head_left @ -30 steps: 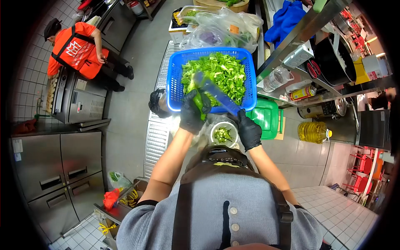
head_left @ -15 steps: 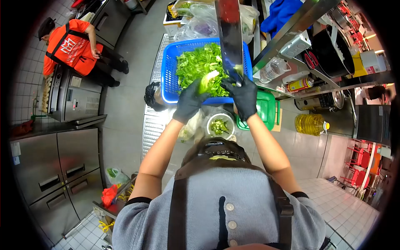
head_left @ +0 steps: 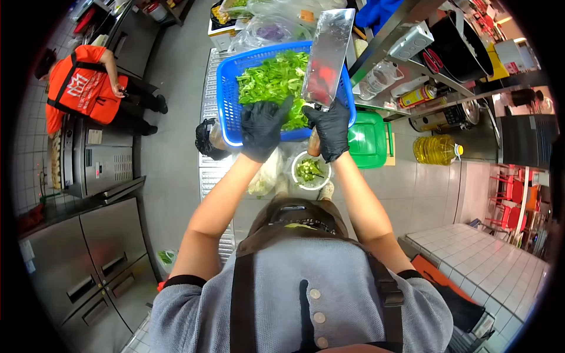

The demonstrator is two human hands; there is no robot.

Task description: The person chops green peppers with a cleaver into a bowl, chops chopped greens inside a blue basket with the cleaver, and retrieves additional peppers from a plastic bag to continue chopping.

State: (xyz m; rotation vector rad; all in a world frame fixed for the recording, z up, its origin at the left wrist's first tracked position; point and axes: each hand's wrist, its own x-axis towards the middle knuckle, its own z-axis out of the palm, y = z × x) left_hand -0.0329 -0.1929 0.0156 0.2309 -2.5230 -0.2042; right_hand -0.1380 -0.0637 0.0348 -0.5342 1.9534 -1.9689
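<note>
My right hand (head_left: 331, 129), in a black glove, grips a cleaver (head_left: 331, 44) near where its wooden handle meets the wide blade. The blade points up and away over the right side of a blue plastic basket (head_left: 222, 112), with a red reflection on its face. Chopped leafy greens (head_left: 273, 76) fill much of the basket. Over the basket's near left part is my left hand (head_left: 261, 128), also black-gloved, fingers apart and holding nothing I can see. Below the basket, a white tub (head_left: 296, 176) contains cut green stem pieces (head_left: 308, 169).
A green-lidded box (head_left: 368, 141) sits right of the basket, near a large bottle of yellow oil (head_left: 432, 150). Metal shelving (head_left: 382, 56) rises at the right. Plastic bags (head_left: 268, 38) lie beyond the basket. A person in an orange vest (head_left: 88, 88) stands at the far left.
The pale green lettuce piece has left my left hand, which has opened. My right hand has turned the cleaver, so its blade now leans right and shows its broad face.
</note>
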